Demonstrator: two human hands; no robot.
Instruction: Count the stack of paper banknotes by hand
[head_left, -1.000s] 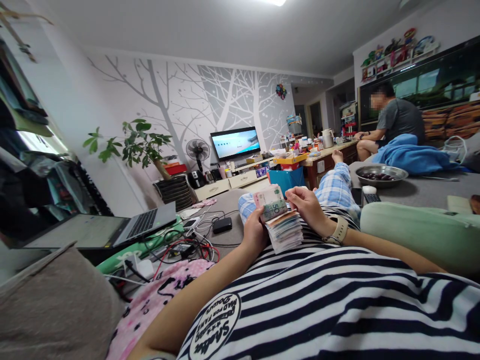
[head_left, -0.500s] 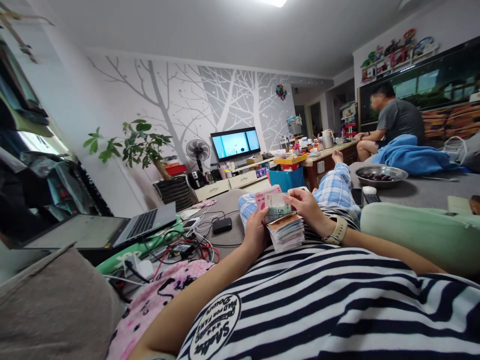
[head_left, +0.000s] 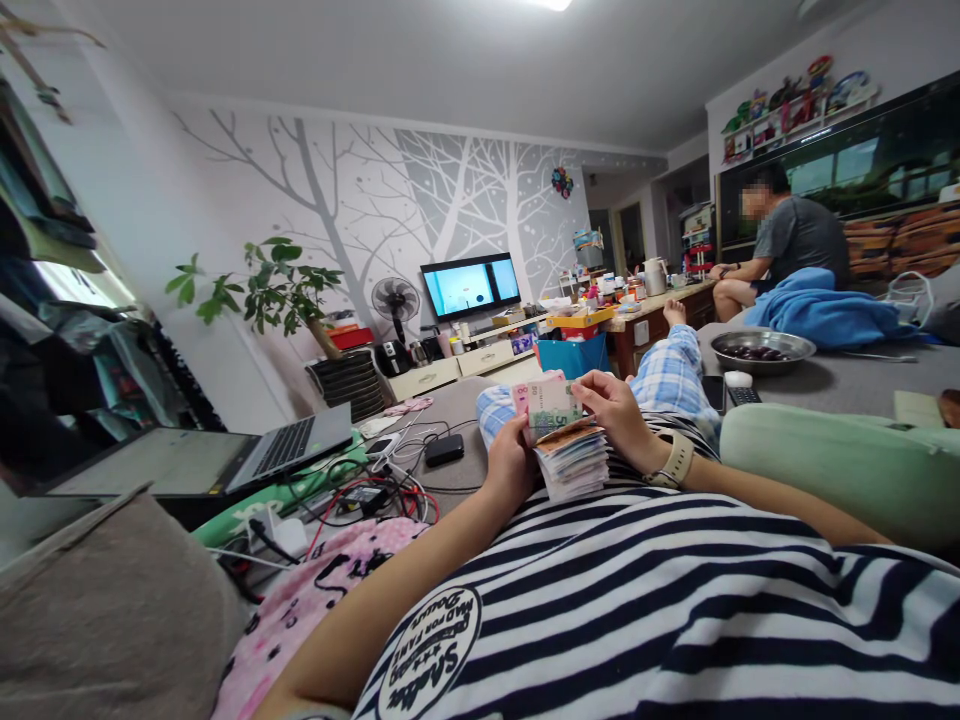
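Note:
A thick stack of banknotes (head_left: 576, 468) rests near my lap, its folded or layered edges facing me. My left hand (head_left: 514, 462) is closed around the stack's left side, thumb on top. Standing up at the far side are a green banknote (head_left: 551, 408) marked 50 and a pink banknote (head_left: 519, 398) partly hidden behind it. My right hand (head_left: 616, 415), with a pale watch on the wrist, pinches the upper right corner of the green banknote. Its lower fingers curl beside the stack.
At left lie an open laptop (head_left: 289, 447), tangled cables and a black box (head_left: 445, 451). On the right are a green cushion (head_left: 832, 465), a remote (head_left: 742, 390) and a metal bowl (head_left: 806, 350) of dark round fruit. Another person (head_left: 802, 235) sits farther off.
The green banknote now stands more upright and shows more of its face, covering more of the pink one. My right hand has risen slightly with its corner.

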